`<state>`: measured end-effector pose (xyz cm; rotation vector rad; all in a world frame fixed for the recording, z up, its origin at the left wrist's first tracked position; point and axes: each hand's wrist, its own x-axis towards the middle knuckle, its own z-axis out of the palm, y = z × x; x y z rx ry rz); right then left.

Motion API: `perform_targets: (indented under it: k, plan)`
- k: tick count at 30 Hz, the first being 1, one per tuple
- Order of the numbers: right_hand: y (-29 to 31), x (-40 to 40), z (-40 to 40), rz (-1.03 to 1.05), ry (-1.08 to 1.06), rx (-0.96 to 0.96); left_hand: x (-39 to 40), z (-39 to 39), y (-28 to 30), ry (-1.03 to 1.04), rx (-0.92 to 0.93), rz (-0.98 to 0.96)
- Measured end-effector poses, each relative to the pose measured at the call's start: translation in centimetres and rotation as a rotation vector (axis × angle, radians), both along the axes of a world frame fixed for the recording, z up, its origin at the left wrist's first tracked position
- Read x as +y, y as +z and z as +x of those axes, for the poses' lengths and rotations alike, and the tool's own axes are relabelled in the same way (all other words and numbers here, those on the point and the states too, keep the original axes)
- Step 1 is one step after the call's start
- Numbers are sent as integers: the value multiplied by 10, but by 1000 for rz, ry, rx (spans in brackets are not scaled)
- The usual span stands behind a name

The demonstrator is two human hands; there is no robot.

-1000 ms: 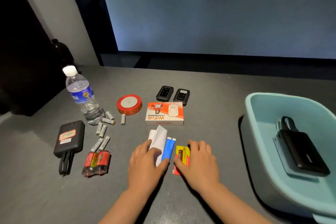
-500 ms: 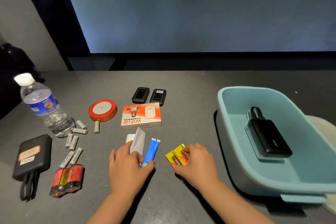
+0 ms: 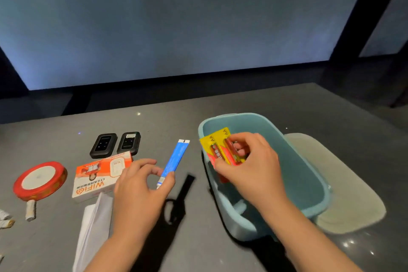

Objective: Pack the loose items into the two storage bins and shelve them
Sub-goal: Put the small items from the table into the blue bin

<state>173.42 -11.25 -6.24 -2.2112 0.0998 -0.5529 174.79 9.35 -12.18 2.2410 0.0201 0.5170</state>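
Surface: a dark grey table (image 3: 220,104) fills the lower half of the frame; behind it, across the upper half, stands a large pale blue-grey screen (image 3: 176,17) in a black frame.
White paper: a folded sheet (image 3: 92,229) lies at the lower left, just beside the left forearm.
Left hand: the left hand (image 3: 139,192) sits lower centre, thumb and fingers pinching the lower end of a blue strip pack (image 3: 175,157), which is tilted up and away off the table.
Right hand: the right hand (image 3: 249,168), right of centre, grips a yellow and red AA battery card (image 3: 220,146) over the near left rim of the bin.
Bin: a light blue storage bin (image 3: 309,174) stands at the right; the right hand hides much of its floor, so its contents cannot be told.
Mat: a pale beige piece (image 3: 344,183) lies under and beside the bin at the far right.
Loose batteries: a few white cells (image 3: 30,210) lie at the left edge.
Tape: a red ribbon roll (image 3: 39,180) lies flat at middle left, touching one cell.
Box: an orange and white WIFI box (image 3: 97,176) lies between the roll and the left hand.
Devices: two black pocket routers (image 3: 103,144) lie side by side beyond the box.
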Motion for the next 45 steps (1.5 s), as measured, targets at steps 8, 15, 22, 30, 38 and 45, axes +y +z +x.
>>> perform_targets:
  k: [8, 15, 22, 30, 38, 45]
  plan:
    - [-29, -58, 70, -422, 42, 404, -34, 19, -11, -45, 35, -184]
    - [-38, -47, 137, -833, 344, 485, -27, 20, -12, -18, 38, -161]
    - [-62, -55, 159, -856, 520, 542, -33, 28, -11, -20, 43, -146]
    - [-37, -48, 119, 23, 281, 334, -56, 39, 3, -94, -14, -167]
    - [9, -40, 71, 584, 378, 324, -92, 45, 16, -236, -51, -84]
    - [-21, -70, 114, 606, -72, 385, -90, 23, -6, -313, 82, -37]
